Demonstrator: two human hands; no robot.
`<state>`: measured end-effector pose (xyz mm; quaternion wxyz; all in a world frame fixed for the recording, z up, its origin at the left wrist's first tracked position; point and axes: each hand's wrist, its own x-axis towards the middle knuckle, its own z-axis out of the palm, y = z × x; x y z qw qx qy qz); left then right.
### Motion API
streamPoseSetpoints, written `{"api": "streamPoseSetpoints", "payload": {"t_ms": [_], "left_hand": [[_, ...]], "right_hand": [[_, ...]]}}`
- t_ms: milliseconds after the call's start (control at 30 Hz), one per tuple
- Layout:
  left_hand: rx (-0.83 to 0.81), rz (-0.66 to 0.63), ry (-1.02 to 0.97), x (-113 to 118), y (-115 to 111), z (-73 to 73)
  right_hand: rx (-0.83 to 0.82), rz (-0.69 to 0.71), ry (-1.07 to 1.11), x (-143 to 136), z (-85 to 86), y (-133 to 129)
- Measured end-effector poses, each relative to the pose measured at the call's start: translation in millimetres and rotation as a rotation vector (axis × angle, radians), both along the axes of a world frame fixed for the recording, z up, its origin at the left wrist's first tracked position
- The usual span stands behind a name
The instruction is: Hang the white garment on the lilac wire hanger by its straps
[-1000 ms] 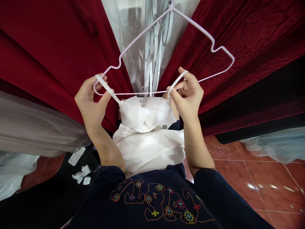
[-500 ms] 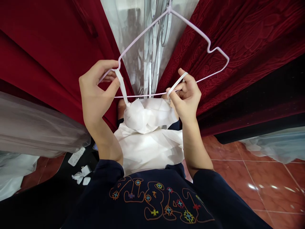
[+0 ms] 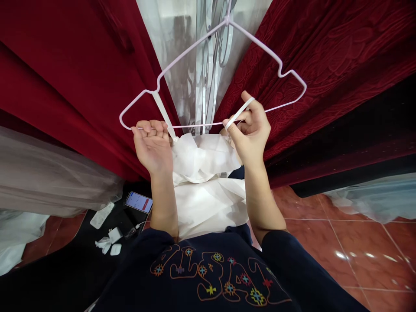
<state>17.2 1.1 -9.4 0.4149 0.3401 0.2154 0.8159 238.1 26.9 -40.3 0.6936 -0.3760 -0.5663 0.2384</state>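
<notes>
A pale lilac clothes hanger [image 3: 191, 47] is held up in front of me. My left hand [image 3: 152, 145] has its fingers curled round the left part of the hanger's bottom bar. One white strap [image 3: 163, 112] of a white garment [image 3: 208, 199] loops over the hanger's left notch. My right hand [image 3: 251, 130] stretches the other strap [image 3: 239, 113] between its thumb and fingers, in front of the bar's right part. The right notch of the hanger carries no strap. The garment's gathered top hangs just below the bar, and its body lies over my lap.
Red curtains [image 3: 74, 65] flank a sheer white curtain [image 3: 180, 39]. At lower left, a phone [image 3: 139, 202], a white charger [image 3: 115, 235] and small white items rest on a black surface [image 3: 65, 277]. Red floor tiles [image 3: 312, 242] show at right.
My left hand has let go of the left notch and strap and moved down to the bottom bar. The hanger has shifted slightly left and down. My right hand still stretches its strap.
</notes>
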Motion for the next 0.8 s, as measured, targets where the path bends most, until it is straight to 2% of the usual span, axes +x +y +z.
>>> {"api": "streamPoseSetpoints", "payload": {"t_ms": [67,133,200,267,333,433,500,633,733,800], "left_hand": [[0.041,0.004,0.028,1,-1,3.8],[0.04,0.01,0.048,-3,-1,8.5],[0.021,0.009,0.052,-8,-2,12.3],[0.018,-0.002,0.045,-13,-1,14.6],[0.021,-0.027,0.037,-17,0,15.7],[0.012,-0.054,0.022,-19,1,16.8],[0.005,-0.059,0.005,-18,1,17.9],[-0.005,-0.071,-0.044,-15,-4,20.8],[-0.022,-0.077,-0.071,-16,-6,23.6],[-0.029,-0.078,-0.08,-17,-6,25.4]], "right_hand": [[0.066,-0.083,0.063,6,5.6,0],[0.169,-0.252,0.183,24,7.3,4],[0.277,-0.447,0.31,53,4.4,13],[0.33,-0.562,0.37,87,-1.1,26],[0.242,-0.546,0.398,115,-5.4,38],[0.13,-0.383,0.32,133,-2.6,47],[0.142,-0.291,0.249,130,7.7,46],[0.205,-0.186,0.043,110,40.3,35],[0.187,-0.186,-0.201,95,60.7,25],[0.162,-0.226,-0.304,88,68.1,22]]}}
